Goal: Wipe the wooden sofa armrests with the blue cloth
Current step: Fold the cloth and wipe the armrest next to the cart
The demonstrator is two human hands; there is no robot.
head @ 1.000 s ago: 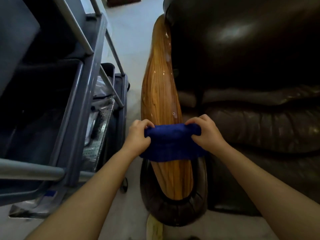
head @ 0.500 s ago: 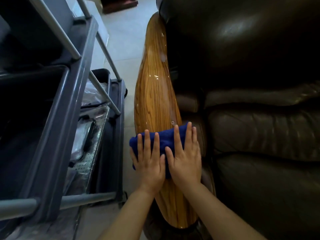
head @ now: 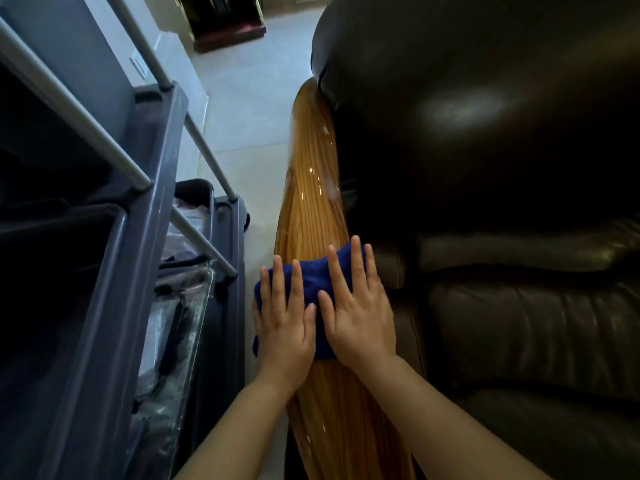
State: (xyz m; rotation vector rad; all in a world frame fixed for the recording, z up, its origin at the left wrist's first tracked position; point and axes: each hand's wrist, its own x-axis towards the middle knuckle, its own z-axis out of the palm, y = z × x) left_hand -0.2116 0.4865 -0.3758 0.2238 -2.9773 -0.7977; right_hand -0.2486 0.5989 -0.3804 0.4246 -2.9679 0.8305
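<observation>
Blue cloth (head: 313,275) under flat fingers (head: 277,278).

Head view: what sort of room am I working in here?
Probably a living room or lounge being cleaned: a dark leather sofa with a glossy wooden armrest, a pale tiled floor, and a grey cleaning cart alongside.

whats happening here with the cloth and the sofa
A person is wiping the wooden armrest of a dark leather sofa. Both hands lie flat, side by side, on a folded blue cloth: left hand, right hand. White wet-looking spots show on the wood farther up. A grey cleaning cart stands to the left.
</observation>
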